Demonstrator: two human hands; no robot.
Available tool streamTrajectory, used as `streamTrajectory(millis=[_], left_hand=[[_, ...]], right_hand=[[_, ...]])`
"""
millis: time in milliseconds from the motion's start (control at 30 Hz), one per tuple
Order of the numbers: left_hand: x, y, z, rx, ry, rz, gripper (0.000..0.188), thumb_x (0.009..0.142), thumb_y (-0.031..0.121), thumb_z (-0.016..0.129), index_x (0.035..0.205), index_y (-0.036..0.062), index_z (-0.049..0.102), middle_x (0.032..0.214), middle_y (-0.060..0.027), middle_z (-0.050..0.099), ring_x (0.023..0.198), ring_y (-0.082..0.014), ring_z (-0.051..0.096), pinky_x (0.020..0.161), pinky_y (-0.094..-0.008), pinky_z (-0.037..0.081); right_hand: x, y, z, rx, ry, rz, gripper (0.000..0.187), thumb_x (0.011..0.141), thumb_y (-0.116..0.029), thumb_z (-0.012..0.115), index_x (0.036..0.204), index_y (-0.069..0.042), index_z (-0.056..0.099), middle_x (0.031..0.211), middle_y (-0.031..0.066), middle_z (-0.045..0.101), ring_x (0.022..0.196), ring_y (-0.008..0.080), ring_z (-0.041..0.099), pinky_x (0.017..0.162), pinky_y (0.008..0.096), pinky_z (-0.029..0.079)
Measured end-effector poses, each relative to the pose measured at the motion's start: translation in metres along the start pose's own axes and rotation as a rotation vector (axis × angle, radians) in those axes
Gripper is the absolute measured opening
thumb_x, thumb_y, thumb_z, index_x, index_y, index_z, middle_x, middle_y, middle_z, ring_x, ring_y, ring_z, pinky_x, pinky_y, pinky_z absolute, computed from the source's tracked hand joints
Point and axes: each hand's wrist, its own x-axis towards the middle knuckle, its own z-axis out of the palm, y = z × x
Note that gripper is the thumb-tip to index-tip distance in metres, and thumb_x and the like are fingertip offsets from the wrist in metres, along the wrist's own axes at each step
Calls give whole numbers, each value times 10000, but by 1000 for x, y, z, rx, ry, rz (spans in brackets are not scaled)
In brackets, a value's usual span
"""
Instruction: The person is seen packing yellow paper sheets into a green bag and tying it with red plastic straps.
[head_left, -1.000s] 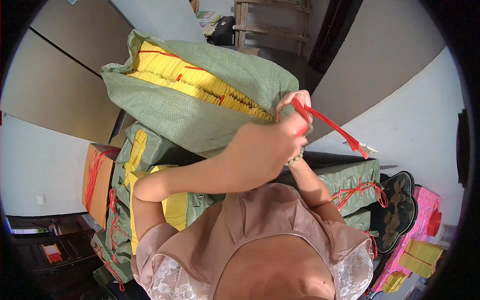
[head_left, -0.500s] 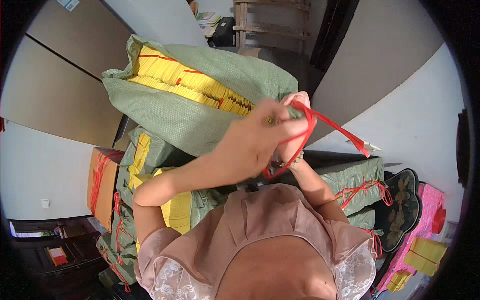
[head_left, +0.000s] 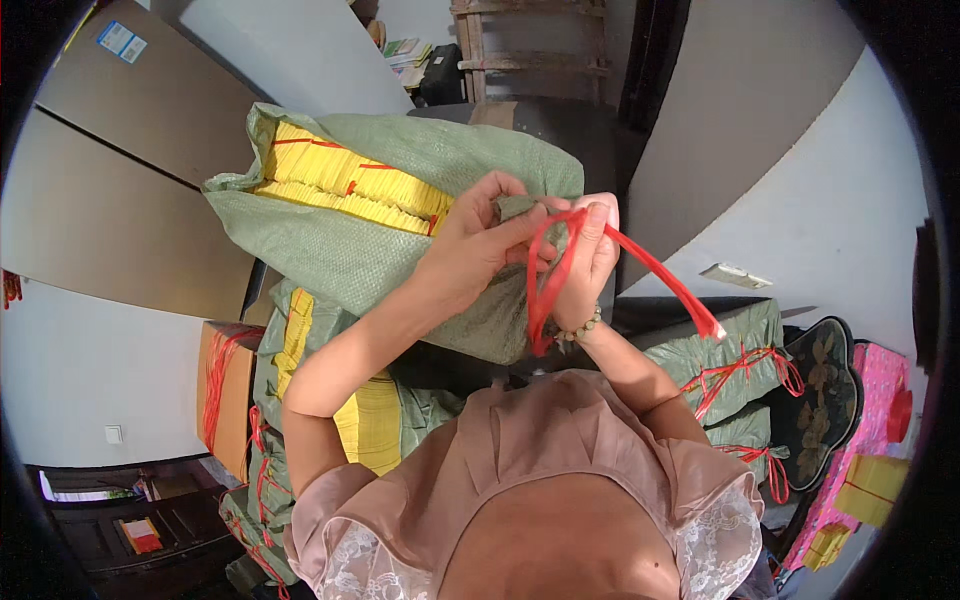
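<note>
In front of me lies a large green woven sack (head_left: 350, 248), its mouth open along the left and top. Yellow paper stacks (head_left: 345, 172) bound with thin red strips fill it. At the sack's right end, my left hand (head_left: 482, 232) closes on a gathered fold of the sack, its thumb and fingertips near the red strap. My right hand (head_left: 588, 255), with a beaded bracelet at the wrist, pinches a red plastic strap (head_left: 665, 278). One end of the strap runs off to the right, while a loop hangs between the hands. Some fingertips are hidden behind fabric and strap.
Tied green sacks (head_left: 735, 350) are stacked at the right beside a dark ornate panel (head_left: 818, 400). At the left stand a cardboard box (head_left: 222, 385) with red strapping and more yellow paper (head_left: 372, 425). A brown refrigerator (head_left: 130, 200) is at the far left.
My left hand has moved left, away from the right hand, onto the sack's fold. The red loop now hangs lower between the hands. My view has shifted slightly.
</note>
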Motion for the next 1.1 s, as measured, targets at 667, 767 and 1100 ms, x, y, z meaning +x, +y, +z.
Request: streamTrajectory(millis=[667, 767, 1100], left_hand=[[-4, -3, -10, 197, 10, 119, 522, 738, -48, 741, 1152, 88, 455, 1001, -5, 443, 732, -23, 484, 640, -182, 442], [-7, -5, -10, 346, 22, 146, 519, 731, -43, 738, 1145, 91, 456, 992, -1, 429, 721, -23, 462, 619, -178, 423], [-11, -17, 1, 981, -253, 667, 484, 692, -121, 539, 1145, 28, 458, 1089, -178, 456, 991, -335, 467, 831, -349, 435]], right_hand=[[9, -2, -15, -291, -175, -251, 287, 1007, -136, 384, 820, 3, 551, 960, 165, 546, 971, 253, 528, 870, 336, 415], [5, -7, -25, -294, -229, -204, 290, 1006, -152, 390, 813, -3, 549, 957, 155, 547, 961, 251, 526, 866, 339, 412], [13, -8, -55, -877, -347, -333, 95, 846, -90, 529, 881, -12, 571, 990, 137, 531, 931, 308, 477, 794, 412, 348]])
